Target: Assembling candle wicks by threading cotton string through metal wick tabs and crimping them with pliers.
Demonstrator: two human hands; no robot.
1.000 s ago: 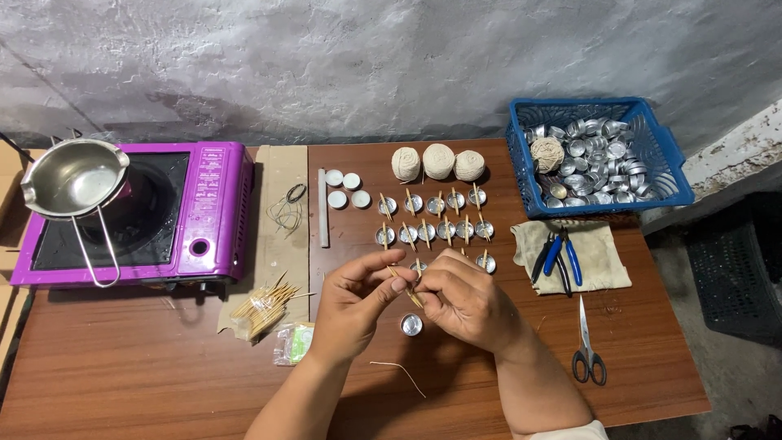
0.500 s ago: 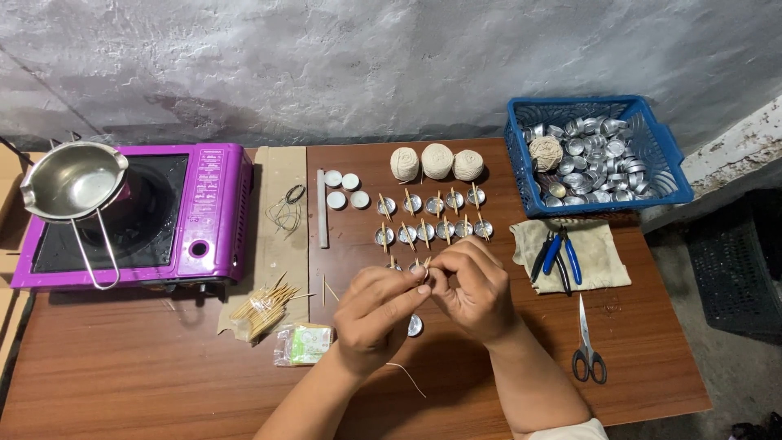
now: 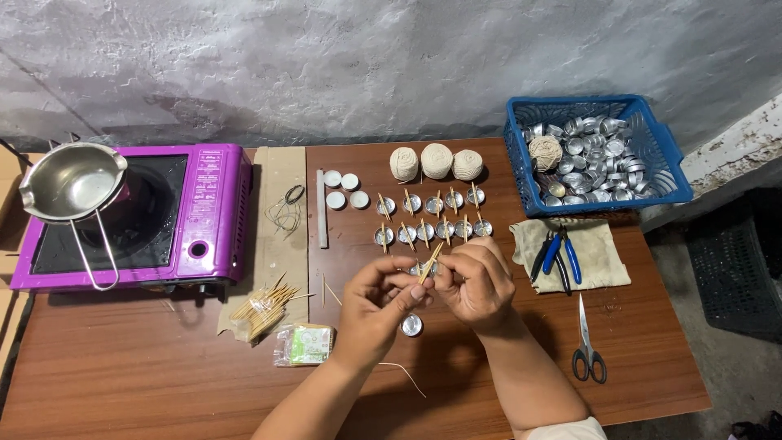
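Wooden stick [image 3: 430, 262] pinched between fingers of left hand [image 3: 376, 303] and right hand [image 3: 476, 281], both closed on it, tilted, held above the surface [image 3: 163, 367]. Small metal cup [image 3: 411, 325] just below the fingers; rows of cups [image 3: 432, 216] beyond them.

Stove [image 3: 163, 220] at the table's [image 3: 652, 358] left end, pot [image 3: 73, 181] on it. Rows of cups [image 3: 432, 216] at centre, three string balls [image 3: 436, 161] behind. Basket [image 3: 599, 155] far right; pliers [image 3: 558, 253] on cloth [image 3: 603, 261] before it, scissors [image 3: 586, 342] nearer still.
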